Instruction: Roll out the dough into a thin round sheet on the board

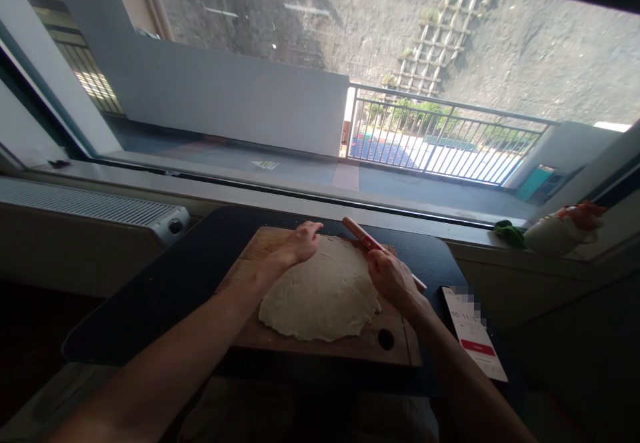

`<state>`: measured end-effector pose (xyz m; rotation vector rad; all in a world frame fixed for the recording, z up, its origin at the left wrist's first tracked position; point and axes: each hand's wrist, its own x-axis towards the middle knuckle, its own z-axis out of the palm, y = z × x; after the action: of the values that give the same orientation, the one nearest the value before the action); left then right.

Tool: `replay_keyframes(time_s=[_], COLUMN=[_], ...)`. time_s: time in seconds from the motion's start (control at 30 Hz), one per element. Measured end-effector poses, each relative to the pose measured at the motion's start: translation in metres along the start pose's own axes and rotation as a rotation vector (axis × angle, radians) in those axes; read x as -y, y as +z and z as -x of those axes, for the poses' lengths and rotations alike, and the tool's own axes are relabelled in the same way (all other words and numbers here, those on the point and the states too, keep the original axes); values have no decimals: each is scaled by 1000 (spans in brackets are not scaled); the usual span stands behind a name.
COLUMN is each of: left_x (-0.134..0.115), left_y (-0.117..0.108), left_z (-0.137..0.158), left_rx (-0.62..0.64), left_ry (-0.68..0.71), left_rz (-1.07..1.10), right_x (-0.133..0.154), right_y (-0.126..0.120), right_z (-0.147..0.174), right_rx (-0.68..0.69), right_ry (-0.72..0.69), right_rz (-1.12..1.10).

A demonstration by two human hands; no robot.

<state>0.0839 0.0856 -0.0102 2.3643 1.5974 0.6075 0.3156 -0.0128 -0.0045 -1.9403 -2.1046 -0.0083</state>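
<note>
A wide, thin sheet of dough (320, 293) with a ragged edge lies on a wooden cutting board (385, 353). My right hand (393, 273) is closed round a slim rolling pin (356, 231) at the right edge of the dough. The pin slants from the board's far side down to the right and has a red mark on it. Near the dough's far left edge is my left hand (305, 242), holding nothing, its fingers stretched toward the right. Whether it touches the dough I cannot tell.
The board rests on a dark table (150, 303) below a large window. A phone (475, 336) showing a timer lies at the table's right. A white radiator (100, 206) stands on the left. On the sill at right are a green cloth (510, 233) and a whitish pot (555, 233).
</note>
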Motion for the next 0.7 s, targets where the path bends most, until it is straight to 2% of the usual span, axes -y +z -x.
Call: replay_keyframes(time_s=[0.03,0.1,0.2,0.3,0.43,0.53,0.7], left_x=[8,25,44,45,29,21,22], left_y=[-8,-23,-40,-48,-46,-43,-46], left_z=[10,32,59,69,72,75,76], left_rx=[-30,-10,94,209,272,260,173], left_ry=[-97,-280,-427,-436,-389,-342,-320], left_rz=[19,-25,-144,-202,-228,-238,-132], right_x=[3,8,12,16,14,11,9], right_y=[1,2,1,-3,-2,4,16], right_z=[1,2,0,-7,-14,-14,-6], right_rx=[45,110,182,211,222,251,156], right_ry=[37,128,210,268,353,315,256], right_rz=[27,78,88,54,-35,-129,-394])
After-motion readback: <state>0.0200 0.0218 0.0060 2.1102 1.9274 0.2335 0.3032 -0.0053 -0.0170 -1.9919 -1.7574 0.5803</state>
